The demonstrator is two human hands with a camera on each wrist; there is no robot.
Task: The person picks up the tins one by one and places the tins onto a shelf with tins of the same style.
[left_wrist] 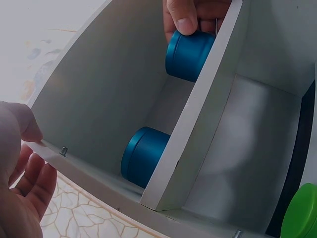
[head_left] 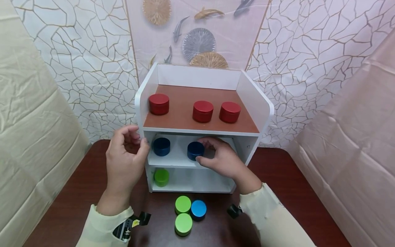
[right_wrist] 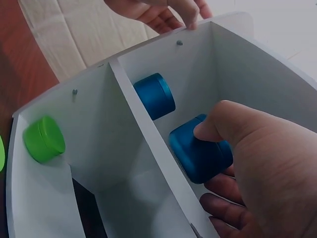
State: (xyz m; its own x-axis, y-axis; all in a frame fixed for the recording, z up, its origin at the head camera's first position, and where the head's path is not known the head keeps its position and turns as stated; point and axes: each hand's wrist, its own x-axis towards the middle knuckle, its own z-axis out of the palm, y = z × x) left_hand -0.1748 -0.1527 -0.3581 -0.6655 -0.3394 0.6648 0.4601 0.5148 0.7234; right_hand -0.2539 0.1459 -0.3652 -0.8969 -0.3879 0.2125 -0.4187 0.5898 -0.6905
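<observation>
In the head view, a dark blue, round, metal-looking lidded tin [head_left: 193, 151] is held at the middle board [head_left: 176, 159] of a white shelf unit [head_left: 197, 78], its side gripped between the thumb and curled fingers of the right hand [head_left: 222, 159]. A matching blue tin [head_left: 162, 146] is stood to its left, well apart. Three red round tins [head_left: 203, 111] are set above, a lime-green round tin [head_left: 161, 177] below.

In the left wrist view, the front edge of the unit's left side panel is straddled by the thumb and part-curled fingers of the left hand [left_wrist: 22, 163]. The held tin is seen near the board's front edge, on which its base could be caught.

In the right wrist view, the held tin is spanned by the thumb on one side and fingers on the other; whether its base is borne by the board cannot be told. It is judged light, stiff and rather slippery, best taken round its curved wall. Movement is bounded by the side panels and the top board, with room left toward the front and between the two blue tins
</observation>
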